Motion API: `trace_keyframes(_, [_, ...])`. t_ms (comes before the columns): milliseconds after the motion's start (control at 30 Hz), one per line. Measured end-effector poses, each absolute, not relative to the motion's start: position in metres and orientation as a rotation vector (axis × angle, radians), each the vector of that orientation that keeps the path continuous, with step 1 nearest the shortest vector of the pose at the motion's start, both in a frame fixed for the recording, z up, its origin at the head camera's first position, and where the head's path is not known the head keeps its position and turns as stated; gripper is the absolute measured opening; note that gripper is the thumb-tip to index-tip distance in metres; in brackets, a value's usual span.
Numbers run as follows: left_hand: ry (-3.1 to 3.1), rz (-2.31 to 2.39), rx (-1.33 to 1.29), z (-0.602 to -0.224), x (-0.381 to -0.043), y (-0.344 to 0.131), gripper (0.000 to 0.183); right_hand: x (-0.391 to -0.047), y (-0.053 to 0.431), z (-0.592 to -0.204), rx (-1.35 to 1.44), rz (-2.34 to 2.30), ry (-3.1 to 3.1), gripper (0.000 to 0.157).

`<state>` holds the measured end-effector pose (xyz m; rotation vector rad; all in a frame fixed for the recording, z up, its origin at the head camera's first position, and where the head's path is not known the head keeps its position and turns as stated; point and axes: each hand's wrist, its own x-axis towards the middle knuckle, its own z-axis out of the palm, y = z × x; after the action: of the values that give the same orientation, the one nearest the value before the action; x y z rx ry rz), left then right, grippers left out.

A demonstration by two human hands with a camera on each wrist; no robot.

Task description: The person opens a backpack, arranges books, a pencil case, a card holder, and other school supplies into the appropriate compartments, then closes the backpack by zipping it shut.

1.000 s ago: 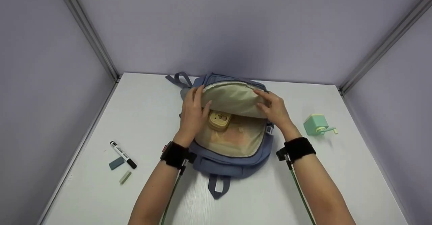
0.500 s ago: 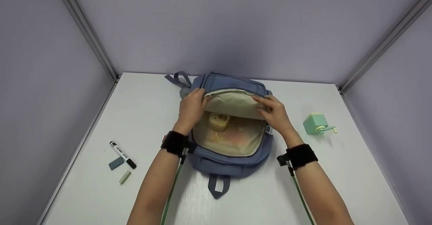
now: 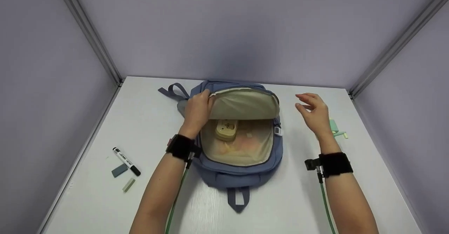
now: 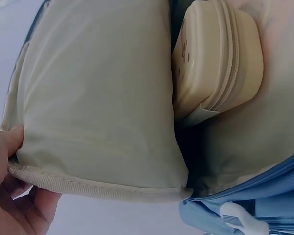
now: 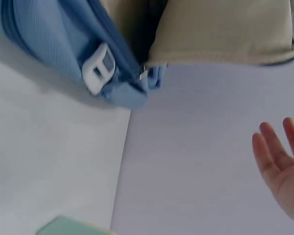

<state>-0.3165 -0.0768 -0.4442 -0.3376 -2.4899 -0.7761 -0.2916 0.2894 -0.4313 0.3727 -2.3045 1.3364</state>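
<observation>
I'm watching the blue backpack [image 3: 238,180] lying mid-frame, its flap [image 3: 245,104] standing raised because the left hand [image 3: 197,110] is pinching the edge; at right, the right hand [image 3: 315,113] is hovering, fingers loose, holding nothing; the yellow case [image 3: 226,130] is sitting inside, centre-frame.

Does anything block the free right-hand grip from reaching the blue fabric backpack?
Nothing visible does: only a gap separates the right-hand grip from the raised cream-lined flap of the blue fabric backpack.
</observation>
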Motion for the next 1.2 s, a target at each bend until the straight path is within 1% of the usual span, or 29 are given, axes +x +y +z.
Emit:
trace_keyframes(167, [-2.503,-0.816,-0.299,-0.441,-0.319,-0.079,0.023,-0.301,0.326,-0.434,0.067,1.142,-2.513,0.038])
trace_keyframes(300, [-2.494,-0.832,-0.284,-0.441,-0.321,-0.080,0.023,-0.308,0.355,-0.437,-0.149,0.858,-2.809,0.051])
trace_keyframes(433, [-2.497,-0.837,-0.270,-0.442,-0.322,-0.080,0.023,-0.309,0.378,-0.449,-0.316,0.647,-3.102,0.067])
trace_keyframes(567, [-2.485,-0.837,-0.268,-0.445,-0.321,-0.080,0.024,-0.305,0.388,-0.460,-0.396,0.559,-3.256,0.075])
trace_keyframes(933, [-2.453,-0.864,-0.266,-0.445,-0.321,-0.077,0.024,-0.306,0.394,-0.479,-0.473,0.415,-3.208,0.074])
trace_keyframes(1200, [-2.456,-0.857,-0.266,-0.446,-0.319,-0.076,0.024,-0.301,0.400,-0.493,-0.525,0.325,-3.146,0.059])
